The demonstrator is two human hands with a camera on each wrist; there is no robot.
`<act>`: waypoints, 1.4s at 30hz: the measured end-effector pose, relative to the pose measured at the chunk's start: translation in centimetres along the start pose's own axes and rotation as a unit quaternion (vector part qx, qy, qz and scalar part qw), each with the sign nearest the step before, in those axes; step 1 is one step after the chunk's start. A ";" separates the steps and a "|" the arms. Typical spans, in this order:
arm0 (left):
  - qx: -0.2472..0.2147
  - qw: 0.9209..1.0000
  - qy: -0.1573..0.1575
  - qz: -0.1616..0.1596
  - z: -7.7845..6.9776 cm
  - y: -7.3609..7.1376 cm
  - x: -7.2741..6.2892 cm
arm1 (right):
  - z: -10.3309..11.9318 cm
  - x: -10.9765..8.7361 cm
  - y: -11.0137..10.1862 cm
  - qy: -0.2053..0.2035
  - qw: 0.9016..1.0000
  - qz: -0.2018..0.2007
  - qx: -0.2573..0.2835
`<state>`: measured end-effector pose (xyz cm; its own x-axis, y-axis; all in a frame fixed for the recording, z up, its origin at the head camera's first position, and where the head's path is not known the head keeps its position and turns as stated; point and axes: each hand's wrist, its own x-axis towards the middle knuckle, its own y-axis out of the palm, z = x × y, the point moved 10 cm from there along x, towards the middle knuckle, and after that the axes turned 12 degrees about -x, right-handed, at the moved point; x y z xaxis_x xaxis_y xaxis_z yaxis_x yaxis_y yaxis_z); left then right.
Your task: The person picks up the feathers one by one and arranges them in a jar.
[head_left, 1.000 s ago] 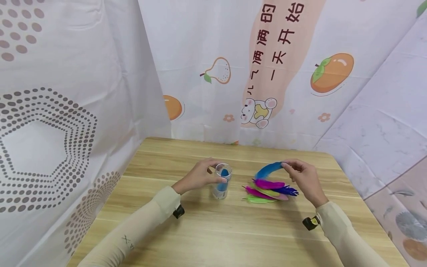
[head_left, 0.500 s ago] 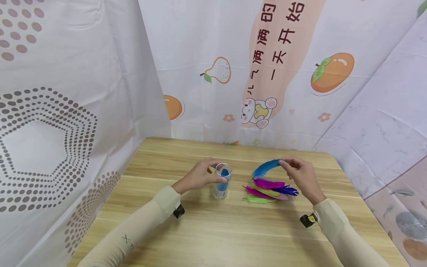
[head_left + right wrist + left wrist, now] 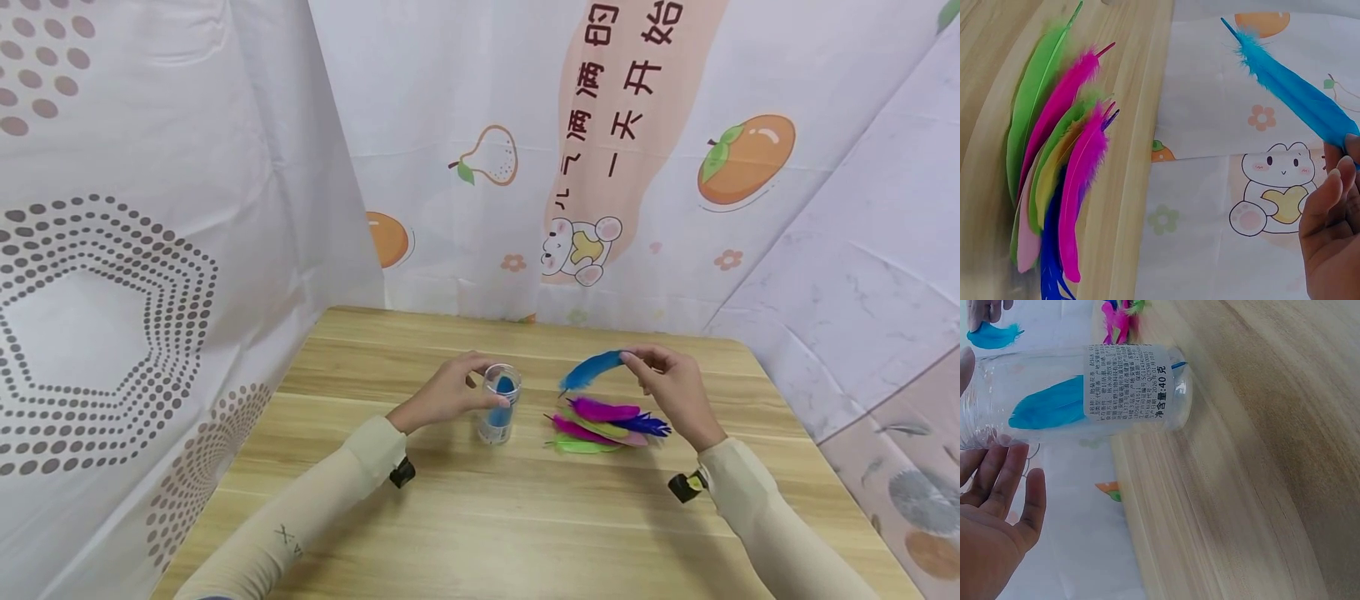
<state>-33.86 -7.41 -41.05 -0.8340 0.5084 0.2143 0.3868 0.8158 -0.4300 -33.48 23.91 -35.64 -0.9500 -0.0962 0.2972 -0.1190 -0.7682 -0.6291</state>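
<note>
The head view looks forward and down from above the wooden table (image 3: pixel 480 517), far enough back to show my left hand (image 3: pixel 446 393), my right hand (image 3: pixel 672 396) and the printed cloth (image 3: pixel 450 250) behind. The left wrist view sits close to the clear jar (image 3: pixel 1119 387), turned sideways, with the table at right. The right wrist view, turned the opposite way, faces the cloth past the nearby feather pile (image 3: pixel 1063 156), with the table at left. All three share that pile and my blue feather (image 3: pixel 592 369); head and left wrist share the jar.
</note>
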 end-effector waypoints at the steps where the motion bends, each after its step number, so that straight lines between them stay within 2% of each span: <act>1: 0.001 1.000 0.001 0.000 0.0 0.0 0.0 | 0.1 0.0 0.0 -0.002 1.000 -0.001 0.002; 15: -0.008 1.000 0.001 -0.005 -0.3 0.0 -0.1 | 1.5 0.4 0.4 0.000 1.000 -0.005 0.015; 26: -0.012 1.000 0.000 -0.004 -0.3 0.0 0.0 | 2.6 0.7 0.6 -0.029 0.999 -0.010 0.035; 42: -0.016 1.000 -0.002 -0.005 -0.3 -0.1 -0.1 | 3.5 1.4 1.4 -0.033 0.998 -0.006 0.048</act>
<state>-33.66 -7.43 -40.79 -0.8394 0.4991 0.2150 0.3909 0.8294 -0.3992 -33.92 20.46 -33.61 -0.9272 -0.1247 0.3532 -0.0997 -0.8268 -0.5536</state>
